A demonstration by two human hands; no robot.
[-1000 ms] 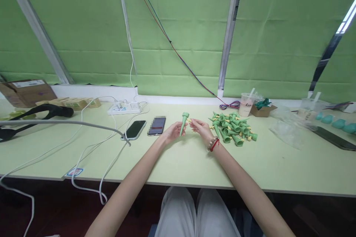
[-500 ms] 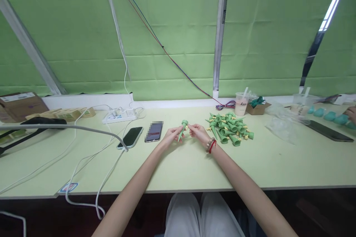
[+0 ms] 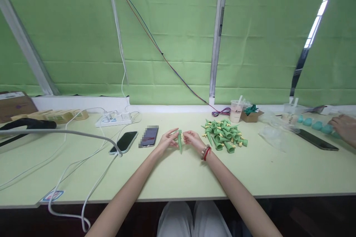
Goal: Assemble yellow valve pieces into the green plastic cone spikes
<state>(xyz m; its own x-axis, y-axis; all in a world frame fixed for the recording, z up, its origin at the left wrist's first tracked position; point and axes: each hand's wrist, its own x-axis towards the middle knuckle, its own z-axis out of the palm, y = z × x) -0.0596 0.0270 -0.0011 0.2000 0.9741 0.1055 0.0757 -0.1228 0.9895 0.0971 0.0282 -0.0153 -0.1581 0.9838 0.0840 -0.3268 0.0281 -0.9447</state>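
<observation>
A green plastic watering spike (image 3: 180, 143) with a small yellow valve on its side is upright above the table, tip down. My left hand (image 3: 167, 141) grips it near the wide upper end, fingers curled behind it. At its right side, my right hand (image 3: 194, 141) pinches at the yellow valve, which the fingertips partly hide. To the right of my right wrist lies a heap of the same green spikes (image 3: 228, 136), several with yellow valves showing.
Left of my hands lie two phones (image 3: 124, 142) (image 3: 150, 136), loose white cables (image 3: 97, 150) and a power strip (image 3: 115, 119). A drink cup (image 3: 236, 112) and a small cardboard box (image 3: 251, 117) stand behind the heap. At far right, another person's hand (image 3: 345, 129) reaches near teal pieces (image 3: 317, 125).
The spike has turned from slanting to nearly upright, its tip pointing down towards me. My right fingers have closed in on its side. The view has shifted slightly; the other person's hand shows more.
</observation>
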